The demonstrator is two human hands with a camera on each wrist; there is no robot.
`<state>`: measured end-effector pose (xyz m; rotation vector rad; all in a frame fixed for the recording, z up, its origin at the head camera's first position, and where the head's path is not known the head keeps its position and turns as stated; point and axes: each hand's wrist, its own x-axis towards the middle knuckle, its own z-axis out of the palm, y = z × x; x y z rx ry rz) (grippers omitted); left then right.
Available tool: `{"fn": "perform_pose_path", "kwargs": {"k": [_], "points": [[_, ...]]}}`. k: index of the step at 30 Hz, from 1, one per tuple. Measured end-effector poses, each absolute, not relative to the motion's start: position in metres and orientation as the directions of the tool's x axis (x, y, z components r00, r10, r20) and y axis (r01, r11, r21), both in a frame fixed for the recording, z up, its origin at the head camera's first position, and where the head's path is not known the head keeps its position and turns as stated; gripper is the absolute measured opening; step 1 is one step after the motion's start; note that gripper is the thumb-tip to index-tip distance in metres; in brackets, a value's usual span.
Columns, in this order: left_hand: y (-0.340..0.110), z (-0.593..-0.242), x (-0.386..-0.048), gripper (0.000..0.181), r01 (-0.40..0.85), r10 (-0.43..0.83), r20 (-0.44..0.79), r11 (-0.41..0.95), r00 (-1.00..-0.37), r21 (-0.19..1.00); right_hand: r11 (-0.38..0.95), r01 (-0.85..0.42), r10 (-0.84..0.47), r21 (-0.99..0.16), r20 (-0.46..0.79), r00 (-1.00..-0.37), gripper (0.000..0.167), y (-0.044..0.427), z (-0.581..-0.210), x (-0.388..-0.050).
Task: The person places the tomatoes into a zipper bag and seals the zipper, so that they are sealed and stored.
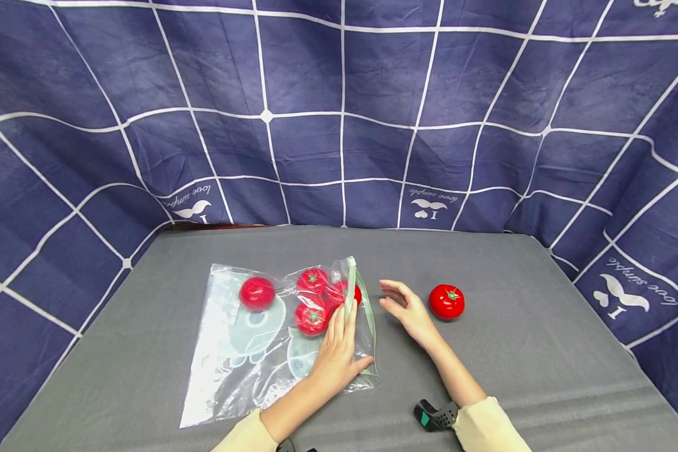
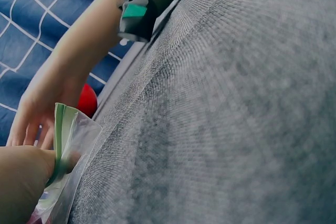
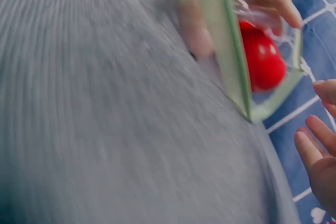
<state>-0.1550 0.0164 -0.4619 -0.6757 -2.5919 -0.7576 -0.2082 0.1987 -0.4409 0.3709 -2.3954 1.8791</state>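
Observation:
A clear zip bag (image 1: 226, 389) with a green-edged mouth (image 1: 369, 307) lies flat, pale blue drawings printed on it. Inside are several red tomatoes (image 1: 257, 294), most of them grouped close to the mouth. My left hand (image 1: 339, 351) rests at that mouth, fingers straight and thumb spread out, holding the edges apart. One tomato (image 3: 262, 59) shows just within the opening in the right wrist view. Right of the bag, my right hand (image 1: 409, 314) hovers with loosely bent fingers and nothing in them. Another tomato (image 1: 446, 302) sits on the table beyond that hand.
A grey cloth covers the table (image 1: 514, 351). Behind it and along both sides hangs a blue curtain (image 1: 373, 150) with white grid lines. A dark wrist device (image 1: 435, 415) is strapped on the right forearm.

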Motion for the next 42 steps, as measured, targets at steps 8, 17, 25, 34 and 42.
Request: {"fn": "perform_pose_path", "kwargs": {"k": [8, 17, 25, 34, 42], "points": [[0.016, -0.461, -0.155, 0.107, 0.522, 0.342, 0.433, 0.742, -0.834, 0.42, 0.27, -0.321, 0.007, -0.908, 0.335, -0.942, 0.034, 0.224, -0.428, -0.193], [0.016, -0.46, -0.154, 0.106, 0.506, 0.335, 0.409, 0.74, -0.849, 0.443, 0.545, -0.523, 0.1, -0.655, 0.671, -0.735, 0.029, 0.262, -0.427, -0.187], [0.017, -0.459, -0.154, 0.105, 0.498, 0.336, 0.391, 0.738, -0.857, 0.456, 0.656, -0.322, 0.154, -0.683, 0.538, -0.829, 0.036, 0.3, -0.436, -0.182], [0.017, -0.461, -0.155, 0.105, 0.501, 0.344, 0.389, 0.74, -0.855, 0.448, 0.618, -0.236, 0.021, -0.75, 0.316, -0.948, 0.044, 0.319, -0.448, -0.176], [0.017, -0.462, -0.155, 0.105, 0.498, 0.335, 0.395, 0.742, -0.855, 0.449, 0.375, -0.31, -0.031, -0.874, 0.322, -0.946, 0.046, 0.319, -0.458, -0.178]]}}
